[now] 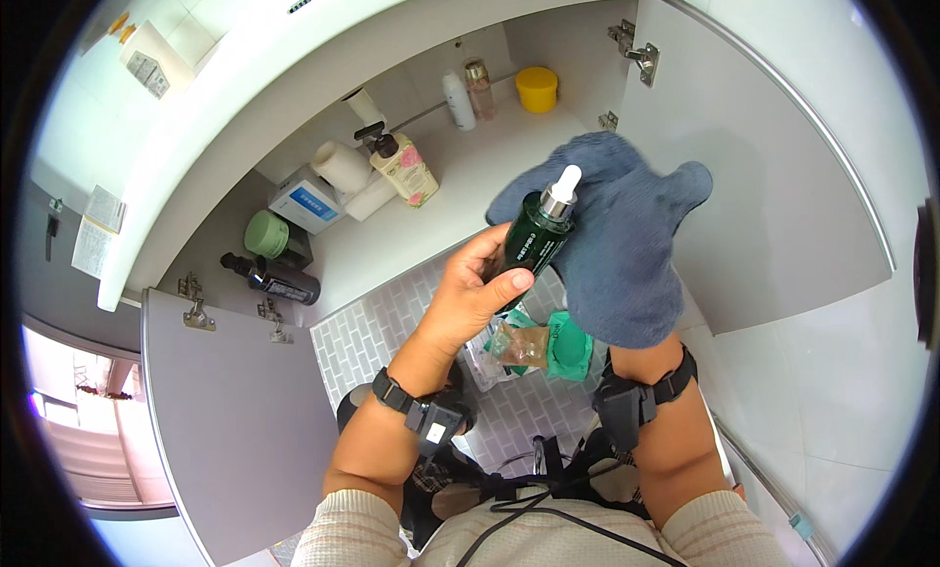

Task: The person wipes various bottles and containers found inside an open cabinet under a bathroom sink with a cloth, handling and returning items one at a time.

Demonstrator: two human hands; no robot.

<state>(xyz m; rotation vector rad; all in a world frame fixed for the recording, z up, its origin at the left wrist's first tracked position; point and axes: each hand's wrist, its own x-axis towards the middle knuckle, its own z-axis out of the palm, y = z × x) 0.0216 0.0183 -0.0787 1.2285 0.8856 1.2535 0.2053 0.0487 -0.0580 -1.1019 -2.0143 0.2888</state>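
My left hand [474, 288] grips a dark green glass dropper bottle [540, 233] around its body. The bottle is tilted, with its white rubber bulb pointing up and right. A blue-grey cloth [617, 236] covers my right hand, whose fingers are hidden; only the wrist shows below it. The cloth lies right behind the bottle and seems to touch it. Both are in front of an open cabinet, whose shelf [470, 178] bears a floral pump bottle [405, 170], a white spray bottle [459, 100], a pinkish clear bottle [479, 89] and a yellow tub [537, 89].
On the shelf's left are a white roll [341, 167], a blue-and-white box [307, 200], a green-lidded jar [266, 234] and a dark pump bottle [283, 280]. Cabinet doors [242, 420] stand open on both sides. Green and clear packets [569, 347] lie below my hands, near the tiled floor.
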